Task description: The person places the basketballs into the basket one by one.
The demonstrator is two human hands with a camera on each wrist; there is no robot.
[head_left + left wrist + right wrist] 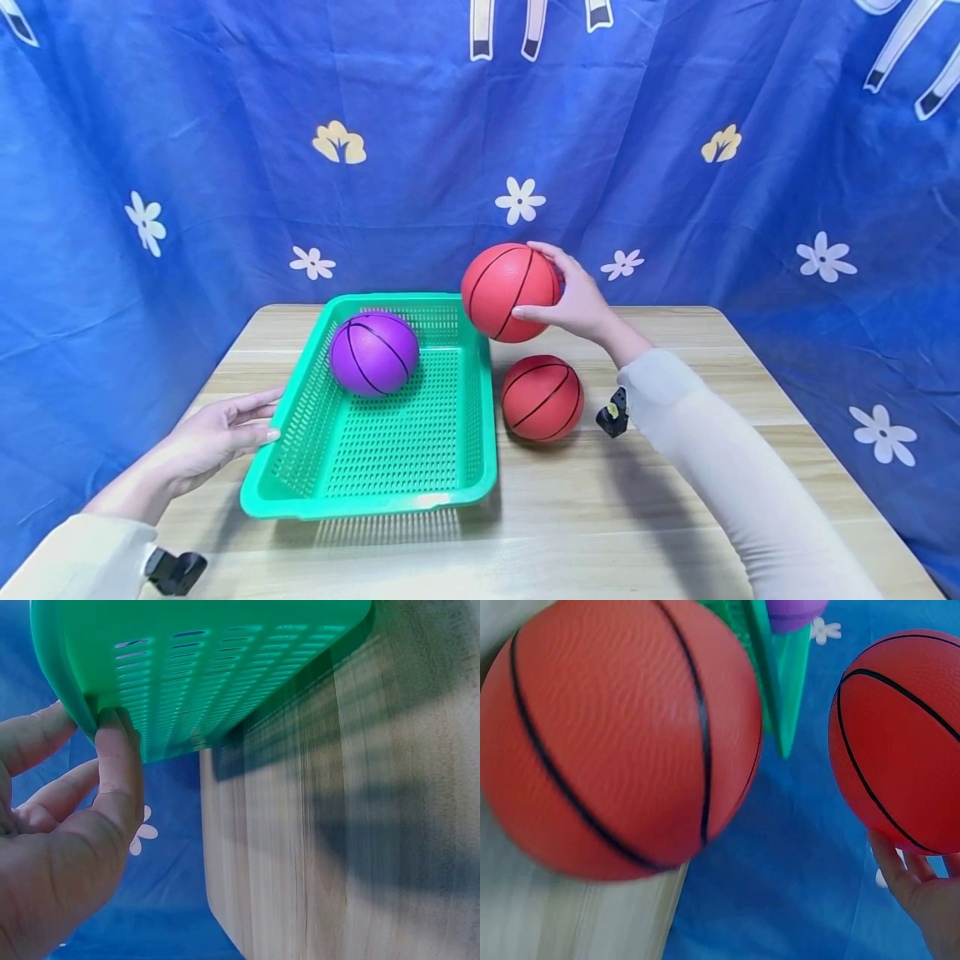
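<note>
The table (570, 517) is pale wood-grain; the basket (367, 505) toward its left edge, green; the ball inside (375, 354), purple; the held ball (498, 292) and resting ball (542, 398), red; all three black-lined; the curtain (420, 200), blue, white-flowered.

The left hand (71, 847) pinches the left rim (54, 660) of a green basket (172, 682) over a wooden table (292, 847), blue cloth (165, 889) beyond.

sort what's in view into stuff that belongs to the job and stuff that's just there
Likely the job:
- basket, left hand at its edge
- purple ball, inside it
- upper red ball, in the right hand
- lower red ball, beside the basket

Just there:
- table, underneath
- curtain, behind
</note>
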